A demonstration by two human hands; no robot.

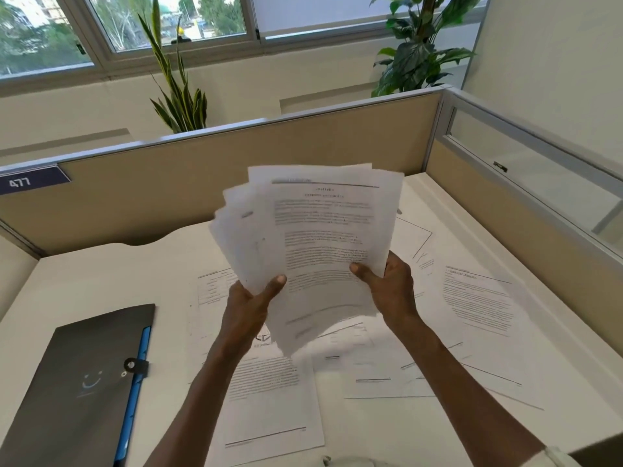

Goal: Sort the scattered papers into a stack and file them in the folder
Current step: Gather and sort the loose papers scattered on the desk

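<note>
I hold a fanned bundle of printed papers [313,241] upright above the white desk [84,281]. My left hand [253,299] grips its lower left edge, thumb on the front sheet. My right hand [392,281] grips the lower right edge the same way. The sheets splay out to the left and are not squared. Several loose papers still lie flat on the desk: one below my hands [269,399], one at the right [478,301], others overlapping between them [381,365]. The dark grey folder [81,382] with a blue edge and a button clasp lies closed at the left.
Beige cubicle partitions [202,176] wall the desk at the back and right, with a glass strip [539,170] on the right one. Two potted plants [182,99] stand behind the partition under the windows. A label reading 477 [20,182] sits on the left partition.
</note>
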